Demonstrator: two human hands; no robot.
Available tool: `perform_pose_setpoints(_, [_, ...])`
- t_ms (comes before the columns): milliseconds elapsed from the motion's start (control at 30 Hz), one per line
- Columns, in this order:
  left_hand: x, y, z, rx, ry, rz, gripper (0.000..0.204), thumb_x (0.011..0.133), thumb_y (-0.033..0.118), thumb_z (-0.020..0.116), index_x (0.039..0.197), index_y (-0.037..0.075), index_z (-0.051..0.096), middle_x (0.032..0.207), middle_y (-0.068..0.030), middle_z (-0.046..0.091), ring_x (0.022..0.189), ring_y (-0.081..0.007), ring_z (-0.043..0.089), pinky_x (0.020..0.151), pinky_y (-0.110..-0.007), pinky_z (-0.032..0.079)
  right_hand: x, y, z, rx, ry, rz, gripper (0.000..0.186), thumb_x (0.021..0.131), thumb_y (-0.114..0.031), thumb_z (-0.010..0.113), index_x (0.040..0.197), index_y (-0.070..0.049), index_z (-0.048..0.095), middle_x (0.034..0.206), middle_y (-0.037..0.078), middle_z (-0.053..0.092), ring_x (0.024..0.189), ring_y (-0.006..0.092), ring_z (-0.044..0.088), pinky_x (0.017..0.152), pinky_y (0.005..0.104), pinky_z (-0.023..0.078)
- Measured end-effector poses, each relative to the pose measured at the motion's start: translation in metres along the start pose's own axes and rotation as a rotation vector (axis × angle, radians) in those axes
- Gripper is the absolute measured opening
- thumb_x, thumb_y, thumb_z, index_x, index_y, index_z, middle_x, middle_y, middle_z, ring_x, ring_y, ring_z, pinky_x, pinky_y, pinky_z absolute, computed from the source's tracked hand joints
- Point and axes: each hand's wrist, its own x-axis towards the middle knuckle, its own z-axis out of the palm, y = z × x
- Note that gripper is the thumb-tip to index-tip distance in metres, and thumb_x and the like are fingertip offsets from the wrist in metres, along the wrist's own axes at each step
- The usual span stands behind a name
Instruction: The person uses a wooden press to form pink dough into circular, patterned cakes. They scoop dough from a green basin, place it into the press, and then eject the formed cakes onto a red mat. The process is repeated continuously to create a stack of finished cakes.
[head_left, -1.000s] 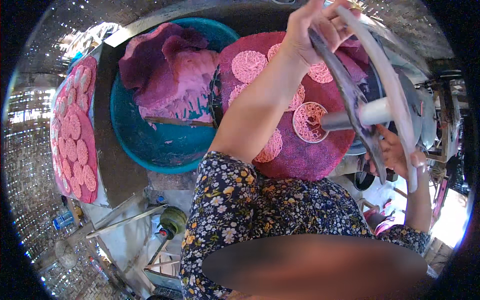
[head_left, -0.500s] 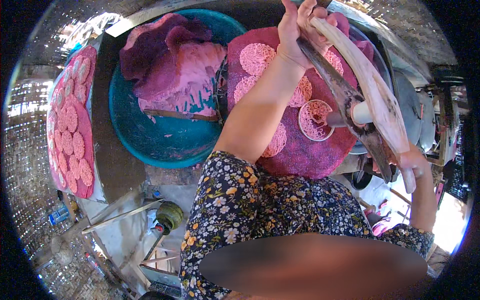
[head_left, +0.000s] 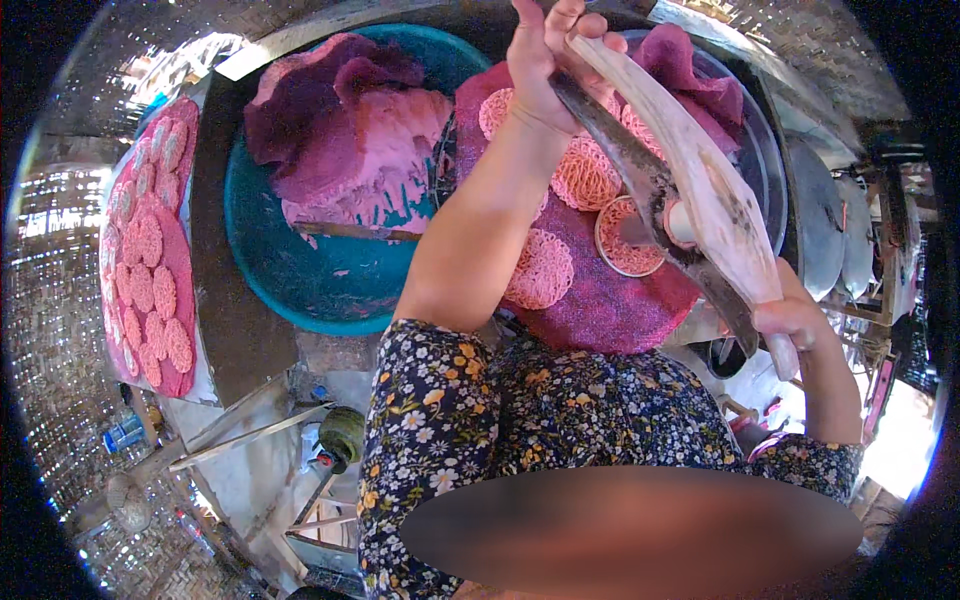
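My left hand (head_left: 555, 70) grips the far ends of a two-handled wooden press, its thumb sticking out. My right hand (head_left: 788, 315) is wrapped round the near end. The press has a pale upper bar (head_left: 712, 165), a dark lower bar (head_left: 635, 165) and a white cylinder (head_left: 681, 223) between them. Beneath it, a round ring mould (head_left: 601, 250) with pink strands inside rests on a magenta cloth (head_left: 620, 320). Pink lacy strand discs (head_left: 541, 268) lie around the ring on the cloth. The press hides part of the ring.
To the left, a teal basin (head_left: 270, 275) holds pink dough (head_left: 350, 150), a bunched magenta cloth (head_left: 300, 90) and a wooden stick (head_left: 375, 232). Further left, another cloth (head_left: 180, 255) bears several pink discs. A green gas cylinder (head_left: 342, 437) stands below. Grey round lids (head_left: 815, 220) are at right.
Both hands and the press have shifted left. The ring mould shows strands under the press in both frames, and another disc beside it is more exposed now.
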Motion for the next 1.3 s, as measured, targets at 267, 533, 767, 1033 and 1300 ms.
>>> perform_pose_setpoints(267, [-0.005,-0.02,-0.016,-0.067,-0.029,-0.095,0.058,0.075,0.066,0.046,0.1,0.015,0.056,0.091,-0.0084,0.062,0.089,-0.0298,0.059,0.08,-0.042,0.047,-0.019,0.024,-0.01,0.183,0.036,0.034,0.1,0.05,-0.04,0.074,0.127,0.005,0.031,0.091,0.022,0.058,0.071,0.0277,0.063,0.06,0.0352,0.054])
perform_pose_setpoints(533, [-0.016,-0.013,0.066,1.084,-0.337,-0.496,0.086,0.06,0.03,0.079,0.13,0.006,0.034,0.129,-0.013,0.041,0.117,-0.0185,0.041,0.094,-0.039,0.037,-0.021,0.01,-0.007,0.24,-0.034,-0.216,0.1,0.058,-0.05,0.071,0.132,0.002,0.027,0.105,0.019,0.054,0.091,0.0277,0.057,0.081,0.036,0.045])
perform_pose_setpoints(767, [-0.119,0.004,0.056,1.514,0.222,0.317,0.045,0.067,0.016,0.07,0.106,0.002,0.053,0.094,-0.01,0.058,0.088,-0.0216,0.056,0.084,-0.037,0.041,0.059,0.005,0.003,-0.193,0.108,-0.623,0.052,0.075,-0.042,0.062,0.109,-0.002,0.056,0.09,0.009,0.062,0.08,0.0174,0.058,0.072,0.0313,0.045])
perform_pose_setpoints(1033, [-0.201,0.098,0.118,1.418,0.052,0.123,0.035,0.074,0.033,0.061,0.094,0.005,0.053,0.065,-0.0054,0.055,0.064,-0.0207,0.053,0.08,-0.039,0.037,0.098,0.063,-0.02,-0.773,0.603,-0.428,0.021,0.074,-0.025,0.062,0.07,-0.004,0.061,0.074,0.01,0.058,0.069,0.027,0.058,0.062,0.0375,0.045])
perform_pose_setpoints(1300, [-0.227,0.106,0.149,1.482,0.072,0.31,0.028,0.073,0.032,0.065,0.084,0.01,0.05,0.053,-0.0026,0.052,0.053,-0.02,0.052,0.076,-0.039,0.034,0.103,0.064,-0.014,-0.853,0.565,-0.33,0.022,0.071,-0.029,0.06,0.071,-0.007,0.063,0.081,0.011,0.061,0.077,0.032,0.059,0.067,0.0414,0.047])
